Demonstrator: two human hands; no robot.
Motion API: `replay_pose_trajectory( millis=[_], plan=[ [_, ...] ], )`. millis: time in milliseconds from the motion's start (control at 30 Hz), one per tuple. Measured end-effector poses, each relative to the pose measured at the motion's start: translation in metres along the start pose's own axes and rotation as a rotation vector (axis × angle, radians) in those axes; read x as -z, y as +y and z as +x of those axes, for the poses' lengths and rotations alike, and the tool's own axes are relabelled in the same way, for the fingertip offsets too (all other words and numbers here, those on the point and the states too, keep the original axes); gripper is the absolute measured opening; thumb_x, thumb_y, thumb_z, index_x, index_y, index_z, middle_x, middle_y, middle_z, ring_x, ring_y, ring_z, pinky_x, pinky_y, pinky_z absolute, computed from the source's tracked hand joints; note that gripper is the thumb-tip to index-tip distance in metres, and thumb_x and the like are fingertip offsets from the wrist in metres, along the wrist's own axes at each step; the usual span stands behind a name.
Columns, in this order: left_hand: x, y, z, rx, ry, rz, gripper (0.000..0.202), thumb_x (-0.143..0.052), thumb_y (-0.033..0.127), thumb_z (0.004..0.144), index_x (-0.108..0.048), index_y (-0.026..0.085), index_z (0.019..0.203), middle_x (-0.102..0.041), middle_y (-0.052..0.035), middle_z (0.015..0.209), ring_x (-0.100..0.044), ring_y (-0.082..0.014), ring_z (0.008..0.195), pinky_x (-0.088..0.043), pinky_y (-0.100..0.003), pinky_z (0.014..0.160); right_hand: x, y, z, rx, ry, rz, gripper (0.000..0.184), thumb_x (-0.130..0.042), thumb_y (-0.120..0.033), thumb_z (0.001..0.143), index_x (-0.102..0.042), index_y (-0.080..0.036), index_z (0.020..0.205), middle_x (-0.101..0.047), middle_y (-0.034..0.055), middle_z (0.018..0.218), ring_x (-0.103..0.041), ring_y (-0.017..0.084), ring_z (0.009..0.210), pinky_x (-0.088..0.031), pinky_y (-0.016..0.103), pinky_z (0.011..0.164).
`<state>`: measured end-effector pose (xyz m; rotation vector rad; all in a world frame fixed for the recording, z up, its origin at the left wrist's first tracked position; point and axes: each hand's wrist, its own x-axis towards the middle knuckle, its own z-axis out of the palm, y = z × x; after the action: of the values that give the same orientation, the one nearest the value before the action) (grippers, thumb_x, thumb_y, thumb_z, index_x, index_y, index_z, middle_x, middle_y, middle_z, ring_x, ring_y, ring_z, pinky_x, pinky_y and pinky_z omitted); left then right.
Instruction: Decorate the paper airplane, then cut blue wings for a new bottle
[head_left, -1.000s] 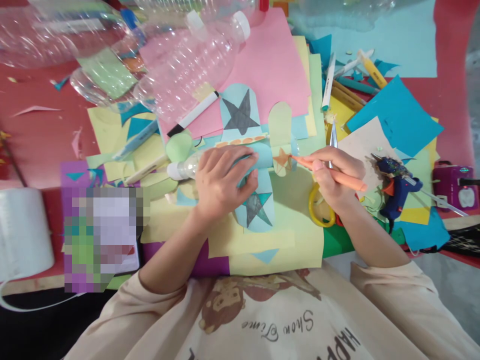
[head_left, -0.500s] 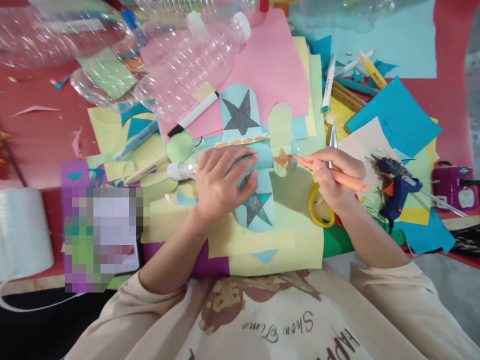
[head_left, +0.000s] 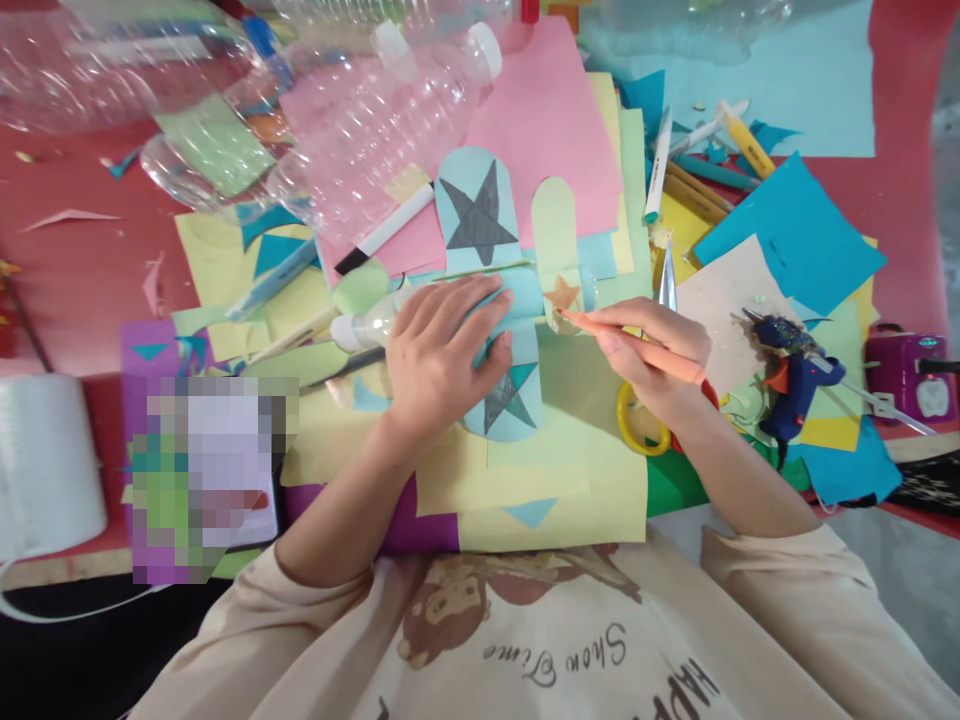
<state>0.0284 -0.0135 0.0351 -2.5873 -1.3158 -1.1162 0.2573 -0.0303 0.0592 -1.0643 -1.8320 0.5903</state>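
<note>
My left hand [head_left: 450,345] is laid over a small plastic bottle [head_left: 369,328] wrapped in light blue paper, its fingers curled round it. The bottle lies sideways, white cap to the left. Light blue paper wings with dark stars stick out: an upper wing [head_left: 478,215] and a lower wing [head_left: 512,392]. Near the bottle's right end is a pale yellow-green rounded strip [head_left: 555,225] with an orange star [head_left: 562,294]. My right hand [head_left: 660,350] is closed round an orange marker [head_left: 637,350], its tip at the star's lower edge. My palm hides the bottle's middle.
Scissors with yellow and red handles [head_left: 642,420] lie beside my right wrist. A blue glue gun [head_left: 795,385] rests farther right. Large clear bottles [head_left: 375,140] lie at the upper left, and a white-and-black marker [head_left: 390,228] below them. Coloured paper sheets and scraps cover the table.
The bottle has turned and shifted slightly away from me and left under my left hand. An orange-dotted edge went out of sight. The marker's tip moved left to the star's lower part.
</note>
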Motion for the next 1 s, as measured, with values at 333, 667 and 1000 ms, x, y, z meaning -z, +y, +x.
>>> replay_pose_trajectory(
  millis=[333,667,1000],
  plan=[
    [-0.0005,0.0014,0.0003,0.025,-0.009,0.004,0.024,-0.051,0.025,0.088,-0.064,0.022,0.108,-0.072,-0.0057,0.111,-0.068,-0.0215,0.106,-0.053,-0.036,0.09,0.0004,-0.0024,-0.0015,-0.055,-0.059,-0.035,0.012,-0.058,-0.021,0.09,-0.07,-0.023,0.093,-0.075,-0.0016,0.084,-0.068,0.011,0.072,-0.055,0.025,0.064],
    [-0.0006,0.0017,0.0014,0.013,-0.009,0.061,0.024,-0.051,0.025,0.088,-0.065,0.022,0.107,-0.073,-0.0055,0.109,-0.069,-0.0216,0.104,-0.054,-0.037,0.088,-0.0015,-0.001,0.0008,-0.038,-0.006,-0.004,0.013,-0.059,-0.019,0.089,-0.069,-0.022,0.096,-0.076,-0.0008,0.088,-0.07,0.012,0.078,-0.056,0.026,0.07],
    [0.0,0.0011,0.0013,0.046,-0.037,0.031,0.023,-0.05,0.027,0.089,-0.063,0.023,0.107,-0.073,-0.0047,0.11,-0.069,-0.021,0.105,-0.054,-0.037,0.089,0.0005,-0.0032,-0.0005,-0.035,-0.05,0.016,0.012,-0.058,-0.02,0.089,-0.069,-0.022,0.089,-0.076,-0.0012,0.082,-0.067,0.011,0.068,-0.054,0.026,0.062]
  ],
)
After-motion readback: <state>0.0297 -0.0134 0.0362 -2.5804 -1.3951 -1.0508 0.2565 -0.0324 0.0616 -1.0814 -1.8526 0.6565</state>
